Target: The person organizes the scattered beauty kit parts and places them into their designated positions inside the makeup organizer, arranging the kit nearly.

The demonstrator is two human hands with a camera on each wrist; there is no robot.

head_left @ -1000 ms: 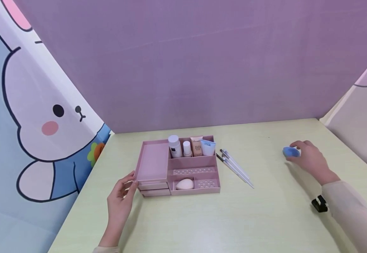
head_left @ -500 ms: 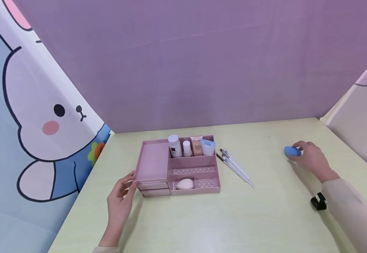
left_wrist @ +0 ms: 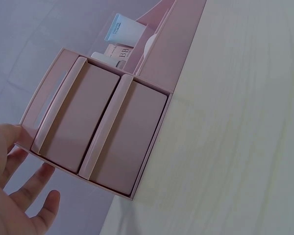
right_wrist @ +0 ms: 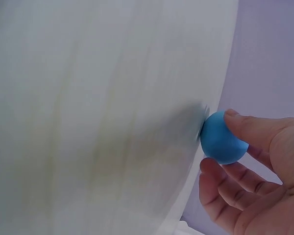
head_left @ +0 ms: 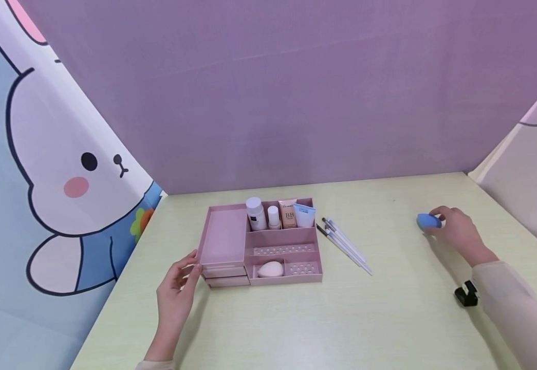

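A pink cosmetics organizer with two drawers on its left side stands at the table's middle left. My left hand holds its front left corner between thumb and fingers; the left wrist view shows the thumb at the top edge. Far to the right, my right hand pinches a blue makeup sponge close over the table. In the right wrist view, the thumb lies on one side of the rounded sponge and the fingertips on the other.
In the organizer stand a white bottle, a small white bottle, a BB tube and a light blue tube. A pale egg-shaped sponge lies in front. Several brushes lie to its right. A purple backdrop rises behind.
The blue sponge has turned in my right hand, from a flat face showing to its rounded side, and shifted slightly right. My left hand stays at the organizer's corner.
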